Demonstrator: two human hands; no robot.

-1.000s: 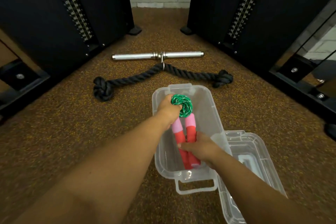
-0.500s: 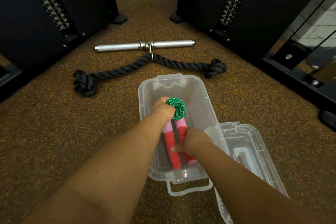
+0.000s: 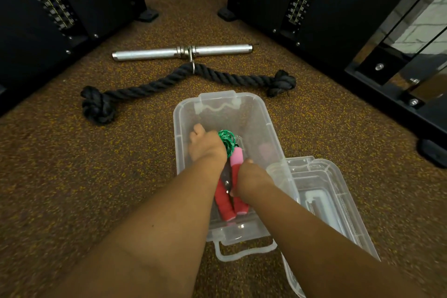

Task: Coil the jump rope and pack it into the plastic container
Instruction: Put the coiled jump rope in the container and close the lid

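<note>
1. Your left hand is curled round the green coil of the jump rope, gripping it from the side nearer the box's left wall. Your right hand is clenched over the red and pink handles; its fingertips are hidden under the hand, so you cannot tell from here how tight that grip is.

2. A second ago the coil sat up near the rim of the clear plastic box and the handles hung above its floor. Now both hands have sunk inside the box, and the handle ends look close to the floor, near the box's front wall.

3. The coil has also tipped. It faced up as a flat ring before; now it shows partly edge-on, tucked in against your left hand, about mid-box.

4. In my judgement, this means the coiling is done and you are at the laying-down step. What remains is to let go with both hands without the coil springing loose.

5. The lid lies open on the floor, touching the box's right side, so closing is not yet done.

6. Beyond the box's far wall lie a black knotted rope and, past it, a metal bar, both well apart from your hands.
</note>
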